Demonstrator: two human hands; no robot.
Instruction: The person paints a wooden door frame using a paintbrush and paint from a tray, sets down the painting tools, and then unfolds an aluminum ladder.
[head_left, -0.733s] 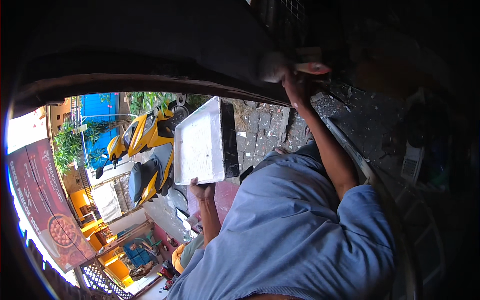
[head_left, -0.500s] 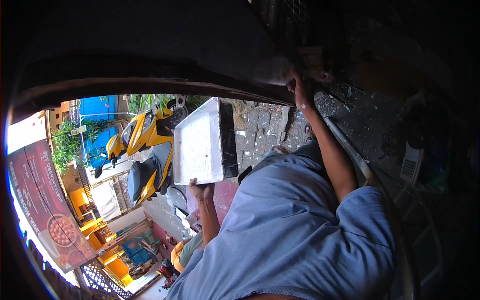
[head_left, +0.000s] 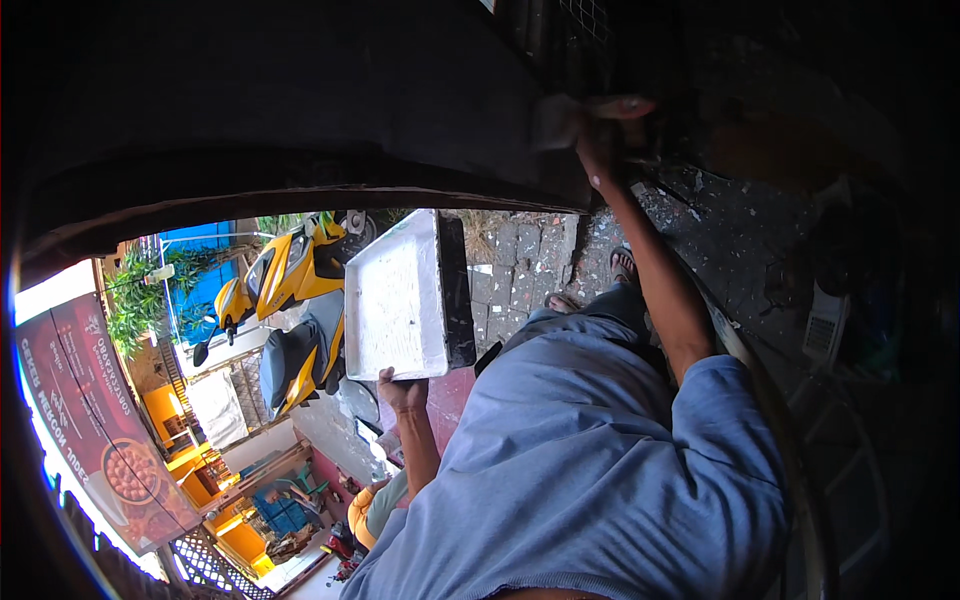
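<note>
While the left hand (head_left: pixel 403 392) grips a white-coated paint tray (head_left: pixel 395 310) by its near edge, the right hand (head_left: pixel 596 150) is closed around a flat paintbrush (head_left: pixel 625 106) above and to the right of that tray. The left thumb lies over the tray's rim, with the fingers underneath, and the tray is held up in the air; its inside is smeared white, and its outer wall on the right looks black. The brush's reddish handle sticks out to the right of the hand, and its wide head points left at a dark board (head_left: pixel 300 110) that spans the space above the tray. The brush head is blurred and in shadow, so whether it touches the board cannot be told.

Left of the tray stands a yellow scooter (head_left: pixel 290 280) with a grey seat, and beyond it are a leafy green plant (head_left: pixel 140 295) and a blue panel (head_left: pixel 205 285). Farther out, to the lower left of the tray, hangs a maroon banner (head_left: pixel 75 390) with a picture of a bowl of food. Right of the tray lie paving blocks (head_left: pixel 520 260) flecked with white, where a sandalled foot (head_left: pixel 622 265) shows. The person's blue shirt (head_left: pixel 590 440) fills the area below and right of the tray.
</note>
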